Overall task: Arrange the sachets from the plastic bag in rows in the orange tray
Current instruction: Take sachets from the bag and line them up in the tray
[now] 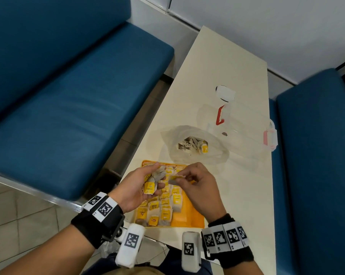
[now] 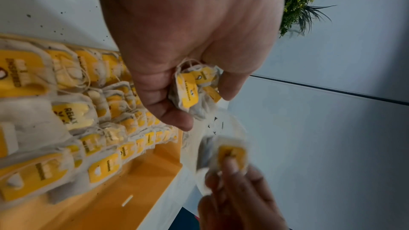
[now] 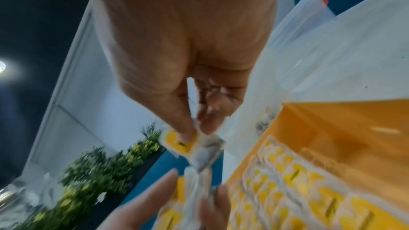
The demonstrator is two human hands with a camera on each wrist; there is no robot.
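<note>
"relax" and "lemon" legible on yellow tags. pale paper sachets (image 1: 163, 205) with yellow labels, lined in rows across the left part of the orange tray (image 1: 193, 217) at 6 o'clock on the table (image 1: 227, 76). left hand (image 1: 140, 187) above the tray, fingers curled round a small bunch of sachets (image 1: 154, 178). right hand (image 1: 199, 187), thumb and fingertips pinching a single sachet (image 1: 174, 178). plastic bag (image 1: 193, 145) at 12 o'clock from the tray, more sachets inside.

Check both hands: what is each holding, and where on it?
Left hand cups a bunch of sachets in its palm. Right hand pinches a single sachet at its yellow tag end.
</note>
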